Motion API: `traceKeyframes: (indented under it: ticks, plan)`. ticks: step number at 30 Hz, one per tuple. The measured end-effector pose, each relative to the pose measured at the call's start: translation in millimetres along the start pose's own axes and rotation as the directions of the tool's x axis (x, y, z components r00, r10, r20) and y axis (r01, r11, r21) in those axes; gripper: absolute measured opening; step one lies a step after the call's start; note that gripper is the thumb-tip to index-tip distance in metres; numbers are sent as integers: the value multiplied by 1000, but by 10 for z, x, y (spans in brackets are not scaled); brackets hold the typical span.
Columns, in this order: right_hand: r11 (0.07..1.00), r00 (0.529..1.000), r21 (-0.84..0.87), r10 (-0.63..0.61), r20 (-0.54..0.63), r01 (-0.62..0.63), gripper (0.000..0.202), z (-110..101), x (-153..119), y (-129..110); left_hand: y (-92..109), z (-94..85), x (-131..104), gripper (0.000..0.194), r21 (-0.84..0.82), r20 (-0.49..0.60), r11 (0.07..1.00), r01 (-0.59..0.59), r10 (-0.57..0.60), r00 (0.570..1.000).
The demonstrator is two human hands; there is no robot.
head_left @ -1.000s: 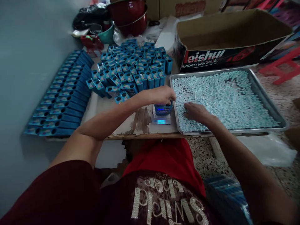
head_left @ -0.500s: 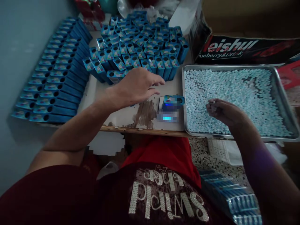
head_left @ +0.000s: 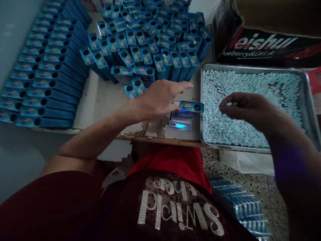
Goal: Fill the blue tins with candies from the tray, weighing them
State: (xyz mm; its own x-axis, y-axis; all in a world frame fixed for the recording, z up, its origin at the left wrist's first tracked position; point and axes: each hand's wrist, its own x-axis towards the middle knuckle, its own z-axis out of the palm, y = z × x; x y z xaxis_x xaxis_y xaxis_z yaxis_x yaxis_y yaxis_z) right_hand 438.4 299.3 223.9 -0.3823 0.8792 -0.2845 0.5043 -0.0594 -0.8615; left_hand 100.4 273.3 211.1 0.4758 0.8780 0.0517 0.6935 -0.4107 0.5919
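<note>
Grey-blue wall flanks a worn white tabletop, where slanted rows of blue boxes sit tightly packed, probably to save room. Next, looser boxes stand with holes upward, keeping openings reachable. The left hand has spread fingers near a single box on a lit scale; thumb contact is unclear. Its hole faces the metal tray, seemingly for a short reach. Over the tray's candy-like pieces, the right hand's fingers pinch white pieces.
</note>
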Motion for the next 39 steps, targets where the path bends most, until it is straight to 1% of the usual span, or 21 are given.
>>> traceKeyframes:
  ticks: [2,4,7,10,12,14,16,18,19,20,21,22,23,25,26,28,30,32,34,36,39]
  plan:
    - [999,999,-17,-41,31,42,39,51,63,-135,-65,132,-74,66,-31,-44,999,10,-11,999]
    - [999,996,-6,-52,78,53,40,98,117,-195,-148,303,-152,71,-86,-78,996,33,-39,996]
    - [999,991,37,-43,123,39,38,142,166,-185,-243,609,-232,79,-224,-120,971,88,-117,986]
    - [1000,994,15,-17,105,16,33,123,172,-115,-234,855,-241,79,-295,-149,940,172,-223,963]
    - [999,997,-46,-23,72,26,29,70,149,-52,-183,937,-218,71,-285,-146,934,217,-266,953]
    - [988,998,-138,-63,30,67,23,5,104,17,-130,969,-184,58,-280,-134,934,222,-267,954]
    - [962,993,-249,-115,-11,109,20,-30,42,92,-94,983,-139,42,-317,-137,931,184,-237,962]
    - [953,986,-280,-143,-86,114,26,7,-25,172,-74,993,-77,30,-338,-163,937,89,-151,975]
    - [967,982,-234,-132,-136,97,30,60,-55,214,-63,992,-38,27,-314,-187,949,22,-84,979]
    - [987,977,-142,-99,-191,72,31,134,-79,257,-47,986,4,27,-258,-214,965,-48,-9,977]
    - [999,971,-10,-43,-237,42,32,224,-97,301,-24,973,50,30,-173,-238,978,-116,73,968]
    - [990,966,143,27,-258,10,31,323,-106,341,4,954,97,34,-71,-256,983,-170,147,956]
    - [955,963,297,97,-252,-18,31,426,-109,378,37,934,145,37,29,-270,978,-204,205,941]
    - [824,962,563,198,-186,-61,30,610,-93,430,101,904,237,40,184,-290,957,-226,272,918]
    - [742,963,666,227,-143,-76,28,681,-79,444,122,902,281,40,227,-296,947,-227,290,910]
    - [582,965,808,252,-74,-89,21,771,-47,453,128,934,355,41,251,-314,941,-226,300,901]
    - [466,967,879,253,-30,-95,14,797,-19,452,89,1003,404,42,230,-346,949,-217,288,893]
    - [414,969,905,249,-5,-101,15,778,1,462,35,1077,414,42,211,-385,957,-198,267,883]
    - [409,968,906,250,4,-109,14,739,11,483,-2,1124,386,41,215,-398,960,-180,254,881]
    - [430,967,894,255,13,-125,8,696,7,503,-6,1128,331,41,244,-375,953,-180,264,889]
    - [451,970,882,241,31,-140,11,658,-15,503,24,1087,247,42,331,-340,916,-227,340,877]
